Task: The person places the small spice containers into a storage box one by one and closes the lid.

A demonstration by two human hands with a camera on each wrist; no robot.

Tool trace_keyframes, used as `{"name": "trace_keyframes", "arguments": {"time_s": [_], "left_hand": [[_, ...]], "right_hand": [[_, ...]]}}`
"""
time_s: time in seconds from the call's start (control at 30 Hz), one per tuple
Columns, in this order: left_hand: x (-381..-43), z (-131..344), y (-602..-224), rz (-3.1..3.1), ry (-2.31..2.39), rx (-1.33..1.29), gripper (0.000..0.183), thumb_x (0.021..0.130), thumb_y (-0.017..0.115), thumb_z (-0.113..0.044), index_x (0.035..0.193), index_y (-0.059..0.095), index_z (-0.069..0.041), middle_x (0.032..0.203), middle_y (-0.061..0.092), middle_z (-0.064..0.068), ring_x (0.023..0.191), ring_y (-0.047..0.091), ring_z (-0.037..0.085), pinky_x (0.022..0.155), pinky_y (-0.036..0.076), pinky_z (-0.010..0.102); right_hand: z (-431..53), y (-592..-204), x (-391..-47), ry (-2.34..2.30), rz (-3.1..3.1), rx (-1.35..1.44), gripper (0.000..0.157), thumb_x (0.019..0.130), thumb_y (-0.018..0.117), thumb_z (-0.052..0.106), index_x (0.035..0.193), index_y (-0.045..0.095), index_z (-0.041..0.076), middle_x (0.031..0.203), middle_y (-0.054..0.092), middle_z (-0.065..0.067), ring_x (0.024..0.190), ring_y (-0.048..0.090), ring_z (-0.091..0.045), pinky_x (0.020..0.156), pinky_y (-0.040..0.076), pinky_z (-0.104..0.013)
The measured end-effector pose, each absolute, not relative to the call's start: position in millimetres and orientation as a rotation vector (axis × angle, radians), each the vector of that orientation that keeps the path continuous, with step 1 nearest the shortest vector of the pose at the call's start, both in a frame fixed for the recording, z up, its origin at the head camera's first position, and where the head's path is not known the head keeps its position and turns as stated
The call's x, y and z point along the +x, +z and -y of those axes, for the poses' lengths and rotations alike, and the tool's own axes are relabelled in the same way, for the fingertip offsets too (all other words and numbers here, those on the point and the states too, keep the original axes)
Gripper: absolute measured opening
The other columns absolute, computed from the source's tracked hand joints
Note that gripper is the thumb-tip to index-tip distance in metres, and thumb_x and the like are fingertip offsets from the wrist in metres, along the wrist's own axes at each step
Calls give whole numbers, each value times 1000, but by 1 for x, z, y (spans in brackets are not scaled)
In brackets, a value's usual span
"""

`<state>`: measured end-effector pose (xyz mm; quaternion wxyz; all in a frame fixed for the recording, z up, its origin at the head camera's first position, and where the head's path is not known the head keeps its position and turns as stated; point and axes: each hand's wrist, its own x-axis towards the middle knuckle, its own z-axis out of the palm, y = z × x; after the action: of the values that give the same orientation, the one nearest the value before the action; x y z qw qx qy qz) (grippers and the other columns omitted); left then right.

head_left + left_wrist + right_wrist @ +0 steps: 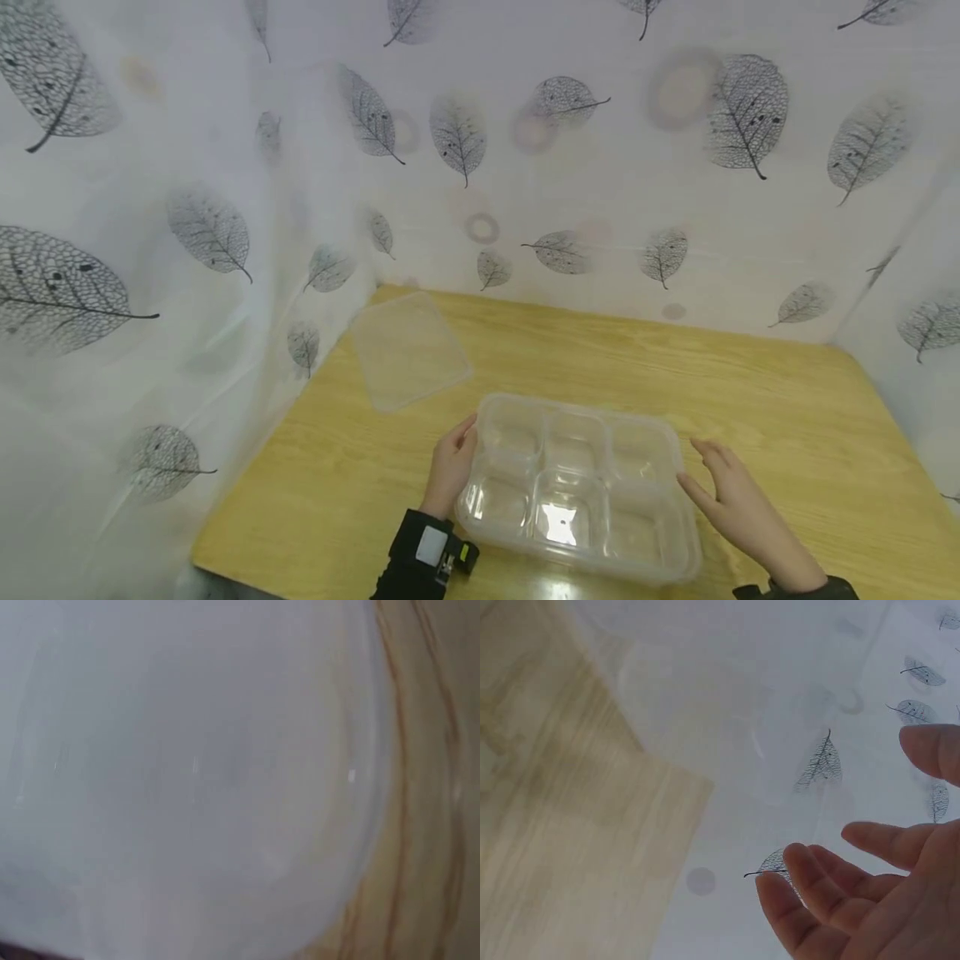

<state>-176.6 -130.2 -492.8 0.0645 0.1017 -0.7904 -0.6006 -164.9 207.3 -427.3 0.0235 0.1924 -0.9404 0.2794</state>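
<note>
A clear plastic food container [576,487] with several compartments is at the front of the wooden table. At its left side, my left hand [450,467] holds the rim; some of those fingers are hidden behind the edge. The container's pale, blurred surface [195,772] fills most of the left wrist view. My right hand [738,504] is just beyond the right rim, fingers spread and loosely bent, holding nothing. In the right wrist view that hand [877,892] shows its thumb and fingers apart. A flat translucent lid [411,352] lies at the table's back left.
The yellow wood-grain table [787,417] has rounded corners. A whitish curtain [510,200] with a dark leaf print closes off the back and both sides. Light glares off the container's front compartments.
</note>
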Motion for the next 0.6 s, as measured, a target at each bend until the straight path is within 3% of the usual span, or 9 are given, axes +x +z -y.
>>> {"name": "trace_keyframes", "arguments": {"time_s": [0.17,0.37,0.47,0.6], "left_hand": [[-175,131,-493,2387,-1772,284,34,83,38,-29,112,45,-13,115,40,2,101,39,17,80,32,32],[-175,130,-493,2394,-1748,295,34,83,39,-28,112,46,-13,115,41,2,99,40,17,78,34,32],[-175,130,-493,2394,-1757,289,34,82,39,-27,112,45,-12,115,41,2,100,40,17,78,34,33],[-175,130,-492,2390,-1768,282,34,82,40,-27,112,45,-13,115,40,3,100,39,17,79,34,33]], "right_hand": [[-209,-444,-156,1026,2967,518,56,84,37,25,116,16,-16,107,29,-31,85,41,-36,61,38,-45],[-200,-458,-148,1158,2957,391,45,86,33,18,118,21,-10,89,47,-20,68,50,-20,52,42,-30],[-198,-462,-146,1138,2965,314,41,86,29,17,120,22,-5,70,47,-8,52,44,-11,44,37,-25],[-198,-464,-145,1131,2984,248,40,87,24,16,122,19,-2,55,36,-2,39,30,-8,41,33,-24]]}}
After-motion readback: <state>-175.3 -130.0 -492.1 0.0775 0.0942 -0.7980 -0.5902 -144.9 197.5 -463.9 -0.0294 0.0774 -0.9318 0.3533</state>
